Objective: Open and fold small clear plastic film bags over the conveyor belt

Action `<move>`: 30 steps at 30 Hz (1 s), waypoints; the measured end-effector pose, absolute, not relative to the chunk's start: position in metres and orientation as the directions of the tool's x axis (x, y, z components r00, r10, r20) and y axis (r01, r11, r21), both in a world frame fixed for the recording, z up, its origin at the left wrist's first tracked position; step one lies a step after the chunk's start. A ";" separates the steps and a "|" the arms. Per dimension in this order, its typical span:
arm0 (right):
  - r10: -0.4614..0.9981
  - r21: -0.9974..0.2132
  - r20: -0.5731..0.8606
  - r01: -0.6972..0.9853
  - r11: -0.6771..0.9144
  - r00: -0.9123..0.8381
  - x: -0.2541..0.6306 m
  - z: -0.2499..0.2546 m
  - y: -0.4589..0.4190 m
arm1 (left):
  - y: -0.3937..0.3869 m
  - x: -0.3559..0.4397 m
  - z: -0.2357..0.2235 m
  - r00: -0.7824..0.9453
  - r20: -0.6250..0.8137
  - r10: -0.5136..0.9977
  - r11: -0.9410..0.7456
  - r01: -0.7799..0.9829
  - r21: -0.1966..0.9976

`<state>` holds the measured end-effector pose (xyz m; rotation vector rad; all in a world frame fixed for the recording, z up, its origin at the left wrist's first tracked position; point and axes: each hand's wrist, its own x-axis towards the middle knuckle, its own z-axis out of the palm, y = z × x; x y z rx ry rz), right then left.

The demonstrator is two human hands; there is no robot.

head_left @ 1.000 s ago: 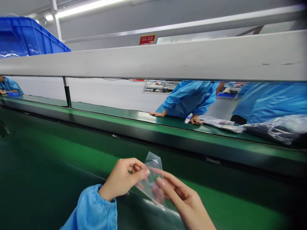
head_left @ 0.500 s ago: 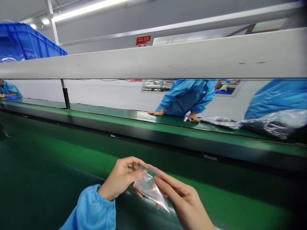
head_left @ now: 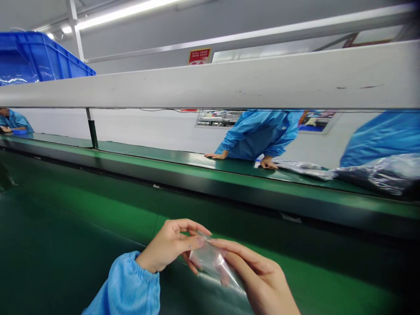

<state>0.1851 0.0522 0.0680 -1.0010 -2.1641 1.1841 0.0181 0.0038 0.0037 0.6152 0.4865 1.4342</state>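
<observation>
A small clear plastic bag (head_left: pixel 215 264) is stretched between my two hands, above a green work surface (head_left: pixel 82 262). My left hand (head_left: pixel 172 245), below a blue sleeve, pinches the bag's upper left edge between thumb and fingers. On the other side, my right hand (head_left: pixel 256 271) grips the bag's upper right part, thumb and forefinger pressed together. Some fingers show through the film behind the bag. I cannot make out any contents in it.
A raised green ledge (head_left: pixel 147 164) runs across ahead, under a wide white beam (head_left: pixel 210 89). Beyond it a co-worker in blue (head_left: pixel 259 135) leans on the ledge. Plastic-wrapped goods (head_left: pixel 383 175) lie at right. A blue crate (head_left: pixel 49 59) sits up left.
My right hand has shifted slightly to the right and down along the bag. The bag now spreads wider and flatter between my hands. My left hand has barely moved.
</observation>
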 end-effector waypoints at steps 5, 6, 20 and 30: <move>0.751 -0.801 0.161 0.360 0.479 -0.641 0.180 0.071 0.051 | 0.004 0.015 0.004 0.086 -0.001 0.996 0.063 -0.723 0.688; 0.743 -0.796 0.176 0.350 0.493 -0.646 0.180 0.072 0.051 | 0.004 0.015 0.005 0.065 -0.004 0.998 0.050 -0.711 0.701; 0.812 -0.806 0.259 0.346 0.481 -0.524 0.165 0.082 0.035 | -0.006 0.034 0.017 -0.252 0.017 0.968 -0.138 -0.471 0.871; 0.634 -0.667 0.288 0.325 0.671 -0.718 0.177 0.084 0.044 | -0.007 0.026 0.020 -0.038 -0.014 0.999 -0.018 -0.726 0.687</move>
